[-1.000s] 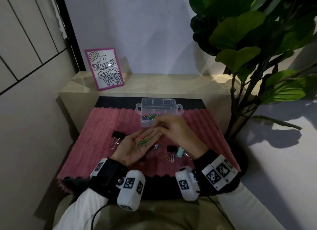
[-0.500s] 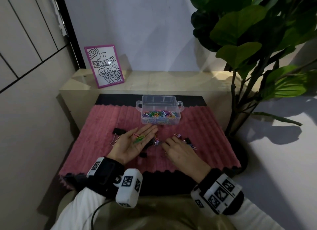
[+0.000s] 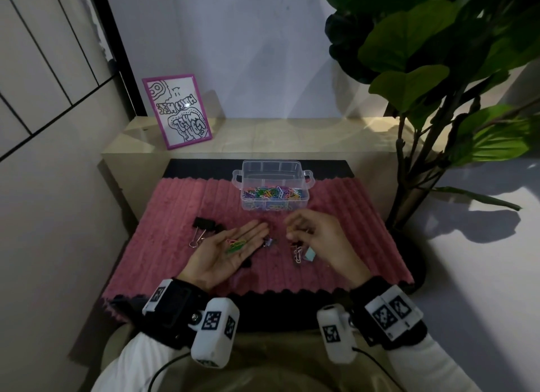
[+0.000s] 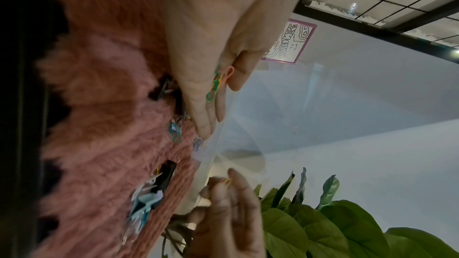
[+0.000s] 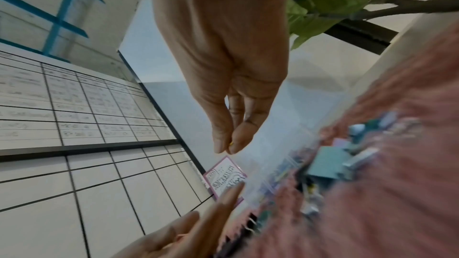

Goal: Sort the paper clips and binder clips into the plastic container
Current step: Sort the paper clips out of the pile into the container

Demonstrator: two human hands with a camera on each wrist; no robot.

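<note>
Paper clips (image 3: 236, 244) loose on flat, upturned left hand (image 3: 225, 253); yellow clip (image 5: 231, 143) pinched in right hand (image 3: 318, 239).

Pink ribbed mat (image 3: 181, 216), clear plastic container (image 3: 304, 200) at back, scattered binder clips (image 3: 204, 224), paper clips (image 3: 297, 253)

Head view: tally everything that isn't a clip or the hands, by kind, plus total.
plastic container: 1
pink mat: 1
framed picture: 1
plant: 1
Total: 4
</note>
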